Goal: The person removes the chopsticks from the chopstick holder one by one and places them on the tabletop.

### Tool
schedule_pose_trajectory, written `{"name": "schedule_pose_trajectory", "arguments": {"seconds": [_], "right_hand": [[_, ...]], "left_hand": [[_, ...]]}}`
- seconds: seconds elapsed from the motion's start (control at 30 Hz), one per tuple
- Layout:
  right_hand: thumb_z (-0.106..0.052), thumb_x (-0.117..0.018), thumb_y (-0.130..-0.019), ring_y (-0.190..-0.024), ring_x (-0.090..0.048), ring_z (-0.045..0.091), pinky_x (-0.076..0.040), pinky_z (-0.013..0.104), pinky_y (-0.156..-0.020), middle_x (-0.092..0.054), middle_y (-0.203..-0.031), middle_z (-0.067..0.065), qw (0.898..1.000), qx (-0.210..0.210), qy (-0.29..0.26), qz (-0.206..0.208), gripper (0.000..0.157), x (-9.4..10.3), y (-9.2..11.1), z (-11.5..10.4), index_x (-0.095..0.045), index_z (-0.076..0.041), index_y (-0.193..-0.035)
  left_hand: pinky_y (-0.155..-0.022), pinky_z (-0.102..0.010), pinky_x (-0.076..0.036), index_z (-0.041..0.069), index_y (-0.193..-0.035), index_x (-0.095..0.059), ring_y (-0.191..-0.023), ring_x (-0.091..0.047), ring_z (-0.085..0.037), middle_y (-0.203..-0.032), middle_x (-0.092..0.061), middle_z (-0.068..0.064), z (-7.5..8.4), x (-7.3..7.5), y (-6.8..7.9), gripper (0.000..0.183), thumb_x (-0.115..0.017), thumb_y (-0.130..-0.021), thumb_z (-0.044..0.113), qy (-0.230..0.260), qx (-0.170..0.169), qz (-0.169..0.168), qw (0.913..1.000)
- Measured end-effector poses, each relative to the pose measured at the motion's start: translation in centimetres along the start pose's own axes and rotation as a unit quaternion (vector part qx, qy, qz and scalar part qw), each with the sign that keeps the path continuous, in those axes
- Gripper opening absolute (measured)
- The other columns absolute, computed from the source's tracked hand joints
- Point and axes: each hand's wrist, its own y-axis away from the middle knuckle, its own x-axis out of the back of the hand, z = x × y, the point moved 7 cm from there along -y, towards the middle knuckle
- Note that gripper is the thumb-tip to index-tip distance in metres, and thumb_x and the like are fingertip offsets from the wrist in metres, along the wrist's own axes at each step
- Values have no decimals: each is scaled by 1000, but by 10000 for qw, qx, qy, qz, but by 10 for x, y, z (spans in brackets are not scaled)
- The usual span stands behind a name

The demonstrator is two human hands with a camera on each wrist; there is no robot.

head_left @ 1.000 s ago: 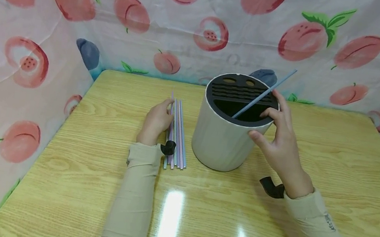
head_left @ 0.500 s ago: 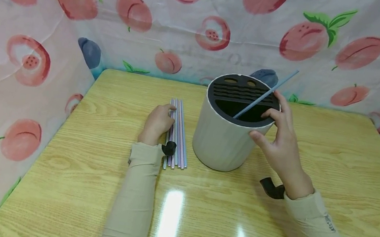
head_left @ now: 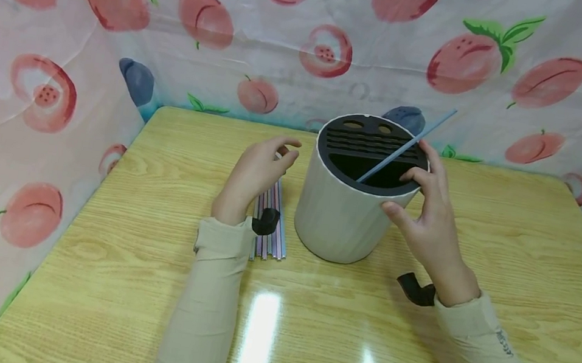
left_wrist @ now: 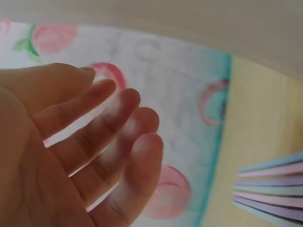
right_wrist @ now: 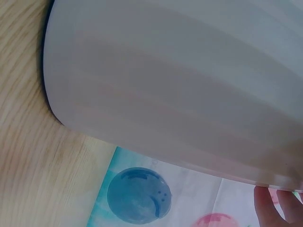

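A round white utensil holder (head_left: 343,225) with a black slotted top stands upright. One blue chopstick (head_left: 406,146) leans out of its large opening toward the back right. My right hand (head_left: 431,224) grips the holder's right rim, thumb on the outer wall and a finger curled over the edge. In the right wrist view, the holder's wall fills most of the picture, with fingertips (right_wrist: 267,208) against it. My left hand (head_left: 256,171) hovers over several pastel chopsticks (head_left: 270,234), holding nothing. Its loosely bent fingers (left_wrist: 135,175) show in the left wrist view, apart from the chopsticks.
Everything stands on a wood-grain table (head_left: 118,281). A fruit-print cloth (head_left: 266,31) hangs behind it and along the sides. Black curved pieces (head_left: 416,289) stick out from both wrists.
My left hand has lifted off the chopsticks and moved slightly right and away from me, its fingers parting from them. The right hand and the holder stay put.
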Motion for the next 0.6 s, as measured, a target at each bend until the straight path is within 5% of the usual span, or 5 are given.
{"name": "schedule_pose_trajectory", "arguments": {"seconds": [0.23, 0.43, 0.6], "right_hand": [[-44, -58, -82, -129, -24, 23, -30, 55, -94, -17, -146, 6, 10000, -53, -28, 22, 57, -1, 1, 1, -43, 6, -105], [-45, -59, -81, -129, -24, 22, -30, 56, -93, -17, -146, 3, 10000, -52, -59, 26, 57, -1, 0, 0, -43, 5, -106], [-46, -58, -81, -129, -24, 23, -32, 50, -94, -17, -145, 9, 10000, -18, -46, 29, 58, -2, 0, 0, -42, 5, -106]], "left_hand": [[-66, -26, -42, 21, -117, -57, -77, -50, -9, -94, -57, 5, 51, 19, 13, 28, -45, -93, 30, -275, -779, 680, 9943], [-67, -22, -42, 16, -111, -61, -84, -53, -8, -100, -55, 2, 89, 31, 30, 25, -49, -92, 27, -101, -1566, 1514, 9759], [-74, -25, -40, 16, -106, -64, -91, -48, -15, -103, -54, 0, 107, 29, 36, 23, -53, -89, 28, -342, -1938, 1684, 9659]]}}
